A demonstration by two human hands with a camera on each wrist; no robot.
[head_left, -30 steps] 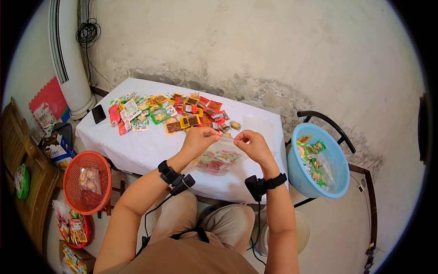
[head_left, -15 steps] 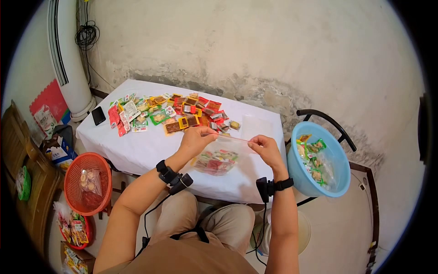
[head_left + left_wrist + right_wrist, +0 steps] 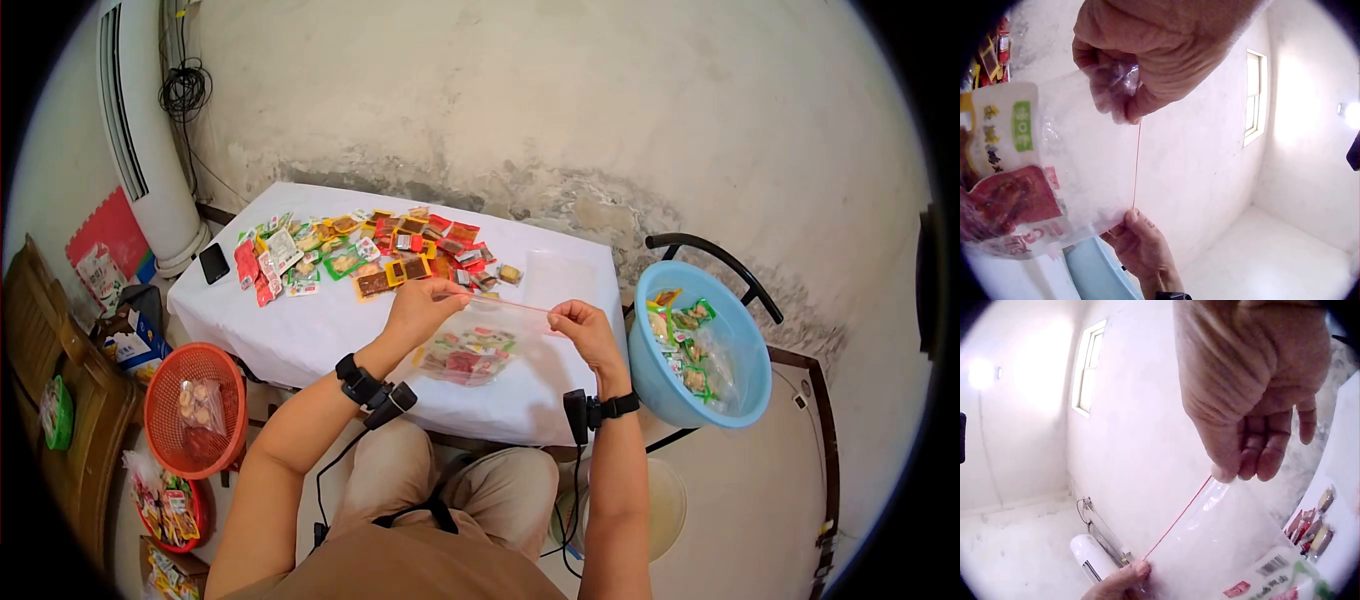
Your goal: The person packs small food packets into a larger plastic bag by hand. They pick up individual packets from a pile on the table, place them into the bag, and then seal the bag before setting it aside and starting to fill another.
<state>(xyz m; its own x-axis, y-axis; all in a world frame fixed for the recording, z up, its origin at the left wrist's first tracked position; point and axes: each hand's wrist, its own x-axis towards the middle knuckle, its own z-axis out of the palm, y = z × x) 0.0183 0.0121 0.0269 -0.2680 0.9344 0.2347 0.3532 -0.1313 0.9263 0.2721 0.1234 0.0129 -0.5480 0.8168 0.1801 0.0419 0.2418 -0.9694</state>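
A clear zip-top bag (image 3: 465,358) with a red line along its mouth hangs over the near part of the table, several snack packets inside. My left hand (image 3: 425,308) pinches one top corner between thumb and fingers. At the other end of the red line, my right hand (image 3: 588,330) pinches the opposite corner. The mouth is pulled straight between them. In the left wrist view a white packet with a red patch (image 3: 1019,194) shows through the plastic. The right wrist view shows the thumb and fingertips on the bag's corner (image 3: 1219,487).
Colourful snack packets (image 3: 345,250) are heaped across the back of the white-covered table (image 3: 240,325), a black phone (image 3: 213,263) at its left. A blue tub (image 3: 755,395) with packets stands right, by a black chair rail (image 3: 735,262). An orange basket (image 3: 160,420) stands left.
My right hand has moved to the right, away from the left, drawing the bag's mouth out straight. The left hand keeps its hold. The head view has tilted slightly.
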